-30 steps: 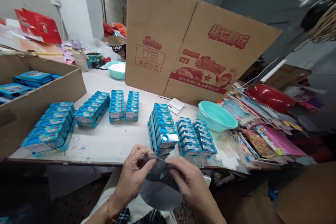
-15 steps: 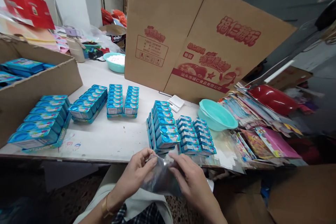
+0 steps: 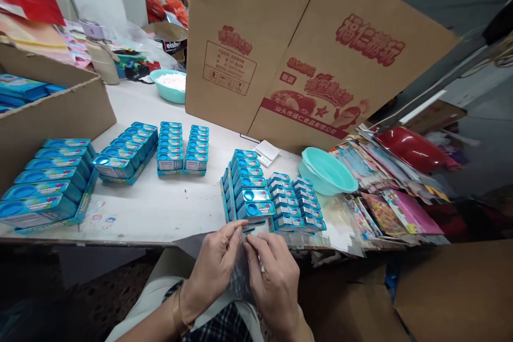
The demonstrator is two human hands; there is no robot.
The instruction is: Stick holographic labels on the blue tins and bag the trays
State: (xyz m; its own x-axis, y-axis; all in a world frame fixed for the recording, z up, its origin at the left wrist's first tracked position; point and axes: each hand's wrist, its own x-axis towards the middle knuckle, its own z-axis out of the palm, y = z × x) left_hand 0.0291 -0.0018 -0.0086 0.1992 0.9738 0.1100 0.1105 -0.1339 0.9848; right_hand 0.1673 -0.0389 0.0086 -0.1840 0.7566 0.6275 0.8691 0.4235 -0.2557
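Observation:
Just below the table's front edge, my left hand (image 3: 218, 259) pinches the top of a clear plastic bag (image 3: 239, 275). My right hand (image 3: 273, 272) grips the same bag close beside it, its fingers curled with the tips almost touching the left ones. Much of the bag is hidden behind the hands. Right beyond my fingers stands a tray of blue candy boxes (image 3: 250, 187) in a stacked row. To its right are two more rows of blue boxes (image 3: 290, 203).
Further blue box trays (image 3: 124, 152) stand at the left, beside an open carton (image 3: 52, 104). A large cardboard box (image 3: 280, 53) rises behind. A small white scale (image 3: 266, 153), a turquoise basin (image 3: 328, 171), a bowl of white powder (image 3: 170, 85) and piled packaging (image 3: 385, 171) also lie around.
My hands have drawn together, with the right one moving left and turning so its knuckles face up. The bag between them is more bunched. The view has shifted slightly.

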